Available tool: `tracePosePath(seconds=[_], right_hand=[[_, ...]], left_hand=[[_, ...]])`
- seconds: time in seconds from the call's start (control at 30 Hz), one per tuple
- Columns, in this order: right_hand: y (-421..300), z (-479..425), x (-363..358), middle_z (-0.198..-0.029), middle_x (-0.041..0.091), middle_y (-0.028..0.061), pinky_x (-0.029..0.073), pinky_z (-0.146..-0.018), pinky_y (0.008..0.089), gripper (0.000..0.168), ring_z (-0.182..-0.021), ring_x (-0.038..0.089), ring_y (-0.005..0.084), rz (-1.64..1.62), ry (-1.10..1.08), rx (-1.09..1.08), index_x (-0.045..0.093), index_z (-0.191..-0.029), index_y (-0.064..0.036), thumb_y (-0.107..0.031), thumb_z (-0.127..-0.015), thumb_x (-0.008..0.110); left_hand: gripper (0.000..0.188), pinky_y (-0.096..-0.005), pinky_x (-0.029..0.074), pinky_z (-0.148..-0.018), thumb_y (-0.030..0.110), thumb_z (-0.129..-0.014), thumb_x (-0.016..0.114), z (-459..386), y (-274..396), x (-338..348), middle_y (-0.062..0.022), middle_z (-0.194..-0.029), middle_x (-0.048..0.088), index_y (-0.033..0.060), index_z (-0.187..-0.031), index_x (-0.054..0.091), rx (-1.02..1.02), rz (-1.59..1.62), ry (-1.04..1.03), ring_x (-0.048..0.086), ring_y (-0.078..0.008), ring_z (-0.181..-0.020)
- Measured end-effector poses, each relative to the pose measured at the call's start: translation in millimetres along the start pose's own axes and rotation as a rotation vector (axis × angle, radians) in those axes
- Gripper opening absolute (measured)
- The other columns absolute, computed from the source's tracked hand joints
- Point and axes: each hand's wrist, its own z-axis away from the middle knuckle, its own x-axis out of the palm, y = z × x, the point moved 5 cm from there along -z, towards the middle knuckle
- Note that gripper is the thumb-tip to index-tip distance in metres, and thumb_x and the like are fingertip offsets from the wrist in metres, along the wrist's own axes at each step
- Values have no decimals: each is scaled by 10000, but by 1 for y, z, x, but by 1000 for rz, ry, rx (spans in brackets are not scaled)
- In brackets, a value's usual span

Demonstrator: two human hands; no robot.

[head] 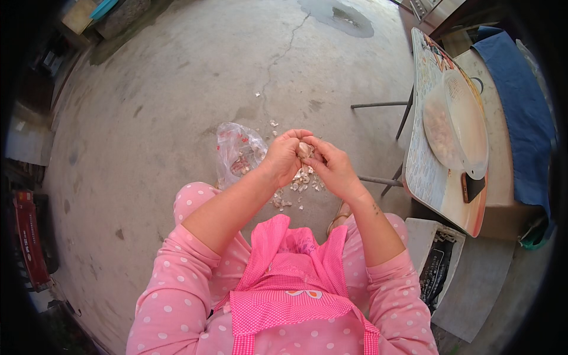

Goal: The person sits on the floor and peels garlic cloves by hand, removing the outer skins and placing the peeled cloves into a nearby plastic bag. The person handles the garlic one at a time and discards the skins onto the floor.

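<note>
A garlic bulb (305, 151) sits between my two hands, above the floor in front of my knees. My left hand (284, 156) curls around its left side, with the fingers over the far side. From the right, my right hand (332, 166) pinches it between thumb and fingertips. Papery garlic skins (306, 179) lie scattered on the concrete below and partly behind the hands. Left of them a clear plastic bag (237, 148) with red print lies open, with some garlic inside; my left forearm hides part of it.
At the right, a folding table (419, 177) carries a translucent plastic basket (466, 128) with pale pieces in it and a phone (473, 187). The table's metal legs (390, 182) reach towards my right arm. A white box (437, 262) stands by my right knee.
</note>
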Motion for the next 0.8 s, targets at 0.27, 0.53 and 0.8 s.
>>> tracePosePath(seconds=[0.27,0.53,0.8], right_hand=[[4,-1,3,-796,561,82,441,-633,270,395,-654,504,140,32,9,-76,526,-1210,-36,-44,-823,603],[26,-4,-1,-690,409,-52,356,-563,194,389,-629,382,33,-356,-27,165,521,-1206,-40,-53,-831,627],[14,-6,-8,-738,461,-22,382,-558,209,336,-647,446,50,-404,157,89,513,-1157,-56,-36,-836,612]], left_hand=[[469,-357,522,-771,-129,-715,327,6,7,10,-189,-1071,547,-55,-1163,444,-9,-118,11,582,-262,-906],[468,-317,485,-833,-100,-783,387,11,15,12,-160,-1096,543,-54,-1248,397,34,-10,-46,552,-203,-953],[455,-283,465,-845,-102,-812,420,12,15,18,-113,-1057,545,-85,-1265,385,-17,61,-283,544,-168,-942]])
